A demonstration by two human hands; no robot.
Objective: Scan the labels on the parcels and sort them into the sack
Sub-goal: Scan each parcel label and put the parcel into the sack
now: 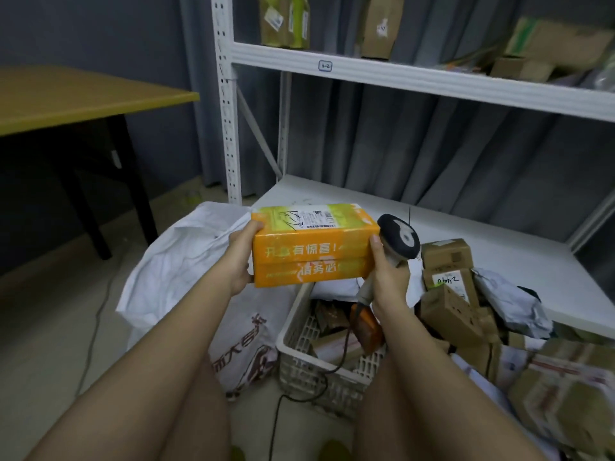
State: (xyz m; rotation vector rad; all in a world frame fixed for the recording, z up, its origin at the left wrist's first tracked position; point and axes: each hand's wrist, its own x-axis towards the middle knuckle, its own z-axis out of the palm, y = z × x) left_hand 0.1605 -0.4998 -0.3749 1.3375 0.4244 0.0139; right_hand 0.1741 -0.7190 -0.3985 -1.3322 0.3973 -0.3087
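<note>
low shelf, parcels, floor, crate

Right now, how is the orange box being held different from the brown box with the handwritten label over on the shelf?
The orange box is bright, printed with large white characters, and held up in the air between the left hand and right hand; the brown box is plain cardboard, lying in a pile of parcels on the white shelf. The orange box looks larger. Its label is printed with a barcode; the brown box's label bears handwriting. Both are labelled parcels.
</note>
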